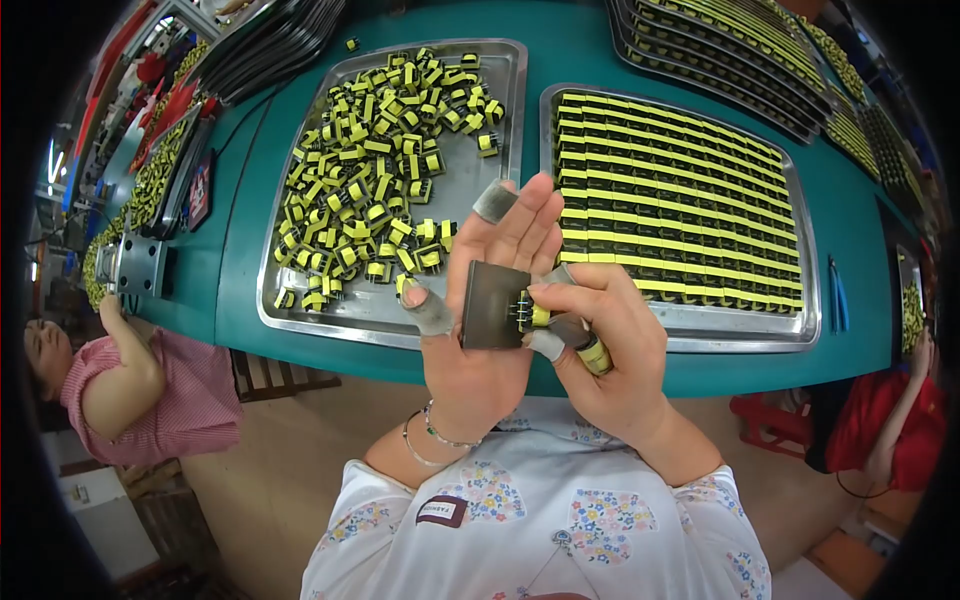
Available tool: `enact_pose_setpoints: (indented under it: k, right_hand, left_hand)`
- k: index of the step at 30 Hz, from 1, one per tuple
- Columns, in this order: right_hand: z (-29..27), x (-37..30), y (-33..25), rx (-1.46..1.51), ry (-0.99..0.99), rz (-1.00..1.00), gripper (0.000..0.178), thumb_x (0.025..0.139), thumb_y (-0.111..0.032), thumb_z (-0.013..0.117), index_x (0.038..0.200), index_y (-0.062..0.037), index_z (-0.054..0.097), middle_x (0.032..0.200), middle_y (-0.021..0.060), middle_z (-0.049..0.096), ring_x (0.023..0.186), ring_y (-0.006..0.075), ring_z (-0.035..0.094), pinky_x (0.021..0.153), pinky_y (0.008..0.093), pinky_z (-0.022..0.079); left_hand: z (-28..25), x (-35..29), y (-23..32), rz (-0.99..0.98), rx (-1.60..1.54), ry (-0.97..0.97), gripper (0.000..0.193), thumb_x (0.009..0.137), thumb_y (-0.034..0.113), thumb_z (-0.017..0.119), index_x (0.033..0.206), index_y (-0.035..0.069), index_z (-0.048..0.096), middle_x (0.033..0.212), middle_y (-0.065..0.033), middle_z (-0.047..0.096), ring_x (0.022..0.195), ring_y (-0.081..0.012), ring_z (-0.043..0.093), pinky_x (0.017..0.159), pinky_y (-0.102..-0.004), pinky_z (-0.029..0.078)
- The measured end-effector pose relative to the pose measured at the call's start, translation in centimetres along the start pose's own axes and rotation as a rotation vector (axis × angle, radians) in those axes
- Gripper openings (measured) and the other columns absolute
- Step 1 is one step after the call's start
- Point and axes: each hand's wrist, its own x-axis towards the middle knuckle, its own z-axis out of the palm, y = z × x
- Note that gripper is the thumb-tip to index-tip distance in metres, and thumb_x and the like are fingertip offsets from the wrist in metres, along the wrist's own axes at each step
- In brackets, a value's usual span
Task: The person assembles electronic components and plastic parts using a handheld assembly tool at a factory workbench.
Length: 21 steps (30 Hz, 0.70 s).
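My left hand (pixel 478 375) is palm up, fingers stretched out, with a dark flat square plate (pixel 487 310) lying across the palm and the thumb along its side. Grey finger cots cover some fingertips on both hands. In a pinch, my right hand (pixel 630 345) grips a small yellow and black transformer (pixel 541 316), its row of metal pins against the plate's right part. A second yellow and black transformer (pixel 595 356) is tucked among the lower fingers of that hand.
Left of my hands is a metal tray (pixel 400 338) of loosely heaped transformers. Another metal tray (pixel 690 335) on the right holds transformers in neat rows. Stacked filled trays (pixel 720 80) stand at the far right, blue tweezers (pixel 838 295) beside the right tray. Co-workers (pixel 150 390) sit on both sides.
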Motion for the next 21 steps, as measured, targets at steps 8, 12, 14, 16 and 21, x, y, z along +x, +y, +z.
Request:
enact_pose_setpoints:
  k: [8,12,14,16,21]
  right_hand:
    - [-0.2,0.1,-0.2,-0.059,-0.013,-0.004,0.047,0.057,0.012,0.065,0.102,-0.0019,0.064,0.095,0.0135,0.058,0.076,0.0212,0.059,0.062,0.0272,0.047]
    - [-0.5,0.2,-0.4,-0.117,-0.039,-0.014,0.047,0.056,0.011,0.066,0.101,-0.0029,0.065,0.094,0.0124,0.058,0.076,0.0217,0.059,0.062,0.0278,0.047]
    - [-0.6,0.3,-0.3,-0.152,-0.068,-0.030,0.047,0.055,0.011,0.065,0.100,-0.0037,0.066,0.092,0.0110,0.058,0.076,0.0218,0.059,0.062,0.0284,0.048]
    - [-0.6,0.5,-0.4,-0.133,-0.071,-0.009,0.047,0.054,0.010,0.068,0.099,-0.0051,0.065,0.092,0.0104,0.058,0.076,0.0238,0.060,0.062,0.0305,0.048]
    - [-0.4,0.6,0.2,-0.024,-0.048,0.042,0.043,0.056,0.009,0.068,0.096,-0.0054,0.065,0.089,0.0098,0.058,0.077,0.0260,0.060,0.063,0.0331,0.049]
  left_hand:
    - [0.1,-0.1,0.0,-0.009,0.102,-0.007,0.104,0.079,0.082,0.030,0.144,0.001,0.018,0.151,-0.0224,0.021,0.140,-0.0331,0.022,0.116,-0.0425,0.014]
    - [-0.1,0.0,-0.1,-0.025,0.200,-0.032,0.108,0.078,0.083,0.028,0.145,0.000,0.014,0.152,-0.0208,0.020,0.142,-0.0315,0.020,0.116,-0.0414,0.012]
    - [-0.3,-0.1,-0.3,-0.027,0.217,-0.044,0.109,0.078,0.083,0.027,0.146,-0.001,0.012,0.152,-0.0201,0.019,0.142,-0.0309,0.018,0.116,-0.0411,0.012]
    - [-0.4,-0.3,-0.4,-0.048,0.260,-0.050,0.110,0.078,0.084,0.025,0.146,-0.002,0.010,0.153,-0.0191,0.019,0.143,-0.0295,0.016,0.116,-0.0406,0.011]
    - [-1.0,-0.4,-0.4,-0.047,0.300,-0.091,0.109,0.079,0.083,0.021,0.147,-0.001,0.009,0.153,-0.0182,0.017,0.143,-0.0285,0.016,0.116,-0.0405,0.010]
